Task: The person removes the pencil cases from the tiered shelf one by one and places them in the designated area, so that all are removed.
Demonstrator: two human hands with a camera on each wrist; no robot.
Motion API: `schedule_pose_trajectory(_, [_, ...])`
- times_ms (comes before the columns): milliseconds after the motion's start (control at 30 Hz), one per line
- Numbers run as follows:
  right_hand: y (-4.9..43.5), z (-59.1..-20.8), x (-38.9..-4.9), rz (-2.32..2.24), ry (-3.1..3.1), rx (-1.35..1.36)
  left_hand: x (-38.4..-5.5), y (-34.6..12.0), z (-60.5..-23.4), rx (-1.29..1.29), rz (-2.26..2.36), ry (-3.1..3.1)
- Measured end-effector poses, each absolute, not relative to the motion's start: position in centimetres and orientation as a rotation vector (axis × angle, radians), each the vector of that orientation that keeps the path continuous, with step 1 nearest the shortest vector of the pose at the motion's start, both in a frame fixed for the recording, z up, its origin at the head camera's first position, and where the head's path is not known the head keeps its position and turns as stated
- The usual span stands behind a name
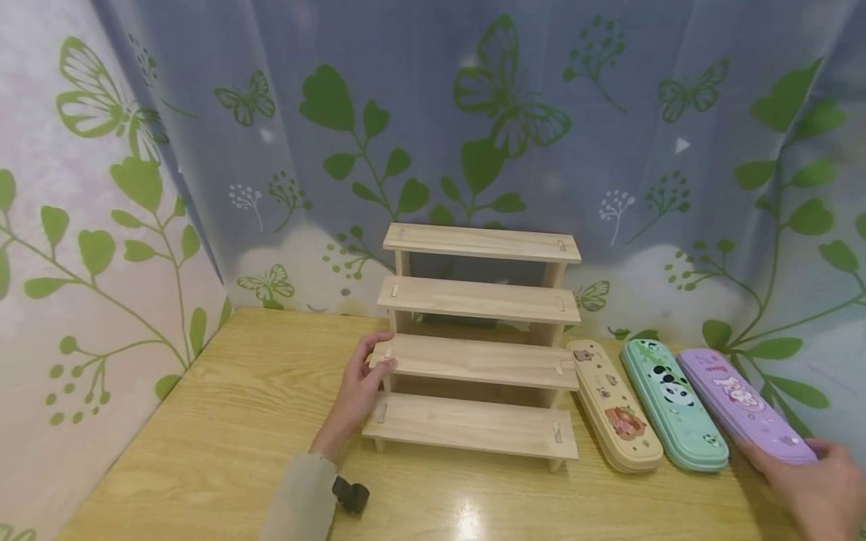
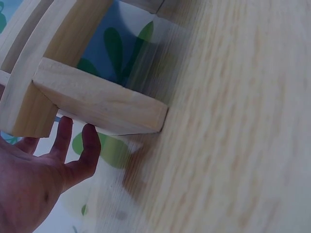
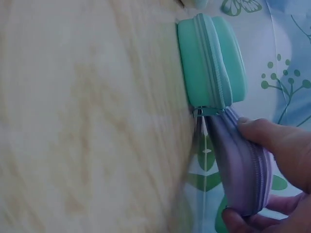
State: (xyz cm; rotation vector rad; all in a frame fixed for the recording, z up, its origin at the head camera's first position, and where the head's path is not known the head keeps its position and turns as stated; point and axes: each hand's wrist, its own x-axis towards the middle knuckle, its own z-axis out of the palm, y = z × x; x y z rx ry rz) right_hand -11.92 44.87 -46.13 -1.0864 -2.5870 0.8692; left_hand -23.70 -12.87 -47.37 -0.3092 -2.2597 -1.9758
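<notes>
A pale wooden four-step stand (image 1: 473, 299) stands on the table. My left hand (image 1: 355, 385) grips the left end of its second step from the bottom, thumb lying over the top. In the left wrist view, bent fingers (image 2: 90, 150) touch the wood beside an upright. At the far right, my right hand (image 1: 822, 481) holds the near end of a purple pencil case (image 1: 751, 409) between thumb and fingers. The right wrist view shows this case tilted, close beside a mint green pencil case (image 3: 209, 63) with a zip.
Right of the stand lies a cream pencil case (image 1: 612, 406) with a bear print, its far end close to the steps. The green panda case lies between it and the purple one. Patterned curtains (image 1: 433, 113) hang behind and beside the wooden table (image 1: 223, 421).
</notes>
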Motion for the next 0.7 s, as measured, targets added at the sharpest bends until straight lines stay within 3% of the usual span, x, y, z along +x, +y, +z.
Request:
schedule_pose_trajectory(400, [45.1,-45.0,-11.8,0.849,-2.756,-1.008,-23.6,-12.8,-47.2,-0.315,-1.967,-2.274])
schedule_pose_trajectory(500, [44.5,-44.4,-11.7,0.772,-2.736,-0.756,-23.2,-13.0,-46.9,-0.308,-1.946,-2.316])
schedule_pose_trajectory(700, [41.7,-45.2,-12.0,0.544,-2.597,-0.006,-21.4,-14.6,-46.3,-0.317,-1.718,-2.504])
